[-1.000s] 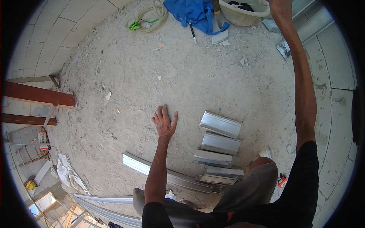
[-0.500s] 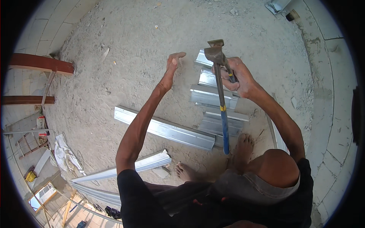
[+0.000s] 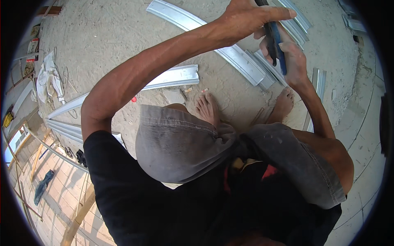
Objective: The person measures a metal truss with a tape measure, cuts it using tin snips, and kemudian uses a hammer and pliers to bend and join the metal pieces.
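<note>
At the top edge of the head view, my two hands meet at a pair of long-handled pliers [image 3: 280, 51] with blue-and-black handles. My right hand [image 3: 294, 63] is closed round the lower handles, which lie close together. From the left, my left hand [image 3: 246, 20] grips higher up, its thumb stretched across the handles. The jaws of the tool are out of the picture. Beneath my hands a long silvery metal channel [image 3: 242, 65] lies on the ground, with shorter metal pieces [image 3: 295, 28] beyond my right hand.
Another metal profile [image 3: 174, 77] lies left of my bare feet [image 3: 207, 108]. A white sack [image 3: 49, 78] is at the far left. A metal strip [image 3: 318, 84] stretches beside my right forearm, near the block wall [image 3: 369, 127]. A wooden plank [image 3: 78, 215] is at lower left.
My view has swung, so the channels show higher up. The pliers' spread handles have come together. My left hand, empty and apart before, is now on the pliers beside my right.
</note>
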Demonstrator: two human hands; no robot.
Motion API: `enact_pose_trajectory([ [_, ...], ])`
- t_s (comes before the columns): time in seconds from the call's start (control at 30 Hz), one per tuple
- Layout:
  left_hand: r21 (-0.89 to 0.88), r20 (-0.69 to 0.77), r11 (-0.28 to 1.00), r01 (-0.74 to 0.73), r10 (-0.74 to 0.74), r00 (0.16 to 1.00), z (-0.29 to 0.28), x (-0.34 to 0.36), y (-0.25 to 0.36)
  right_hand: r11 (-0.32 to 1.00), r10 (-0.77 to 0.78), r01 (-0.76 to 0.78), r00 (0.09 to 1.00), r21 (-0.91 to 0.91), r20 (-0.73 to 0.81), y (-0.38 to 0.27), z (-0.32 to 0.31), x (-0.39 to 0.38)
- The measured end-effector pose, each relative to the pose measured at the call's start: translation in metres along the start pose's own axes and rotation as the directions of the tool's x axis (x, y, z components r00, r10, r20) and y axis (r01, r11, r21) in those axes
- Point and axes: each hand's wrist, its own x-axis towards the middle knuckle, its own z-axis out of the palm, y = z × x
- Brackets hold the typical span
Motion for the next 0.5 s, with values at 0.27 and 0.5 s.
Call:
enact_pose_trajectory([
  [0.27,0.725,0.109,0.645,-0.243,0.24,0.965,-0.017,-0.04,-0.129,0.85,0.523,-0.523,0.852,-0.058,-0.022,0.013,-0.002,-0.069],
  [0.5,0.994,-0.076,0.069,0.081,-0.082,0.994,-0.106,-0.153,-0.235,0.736,0.388,-0.465,0.885,0.491,0.256,0.008,0.011,-0.083],
])
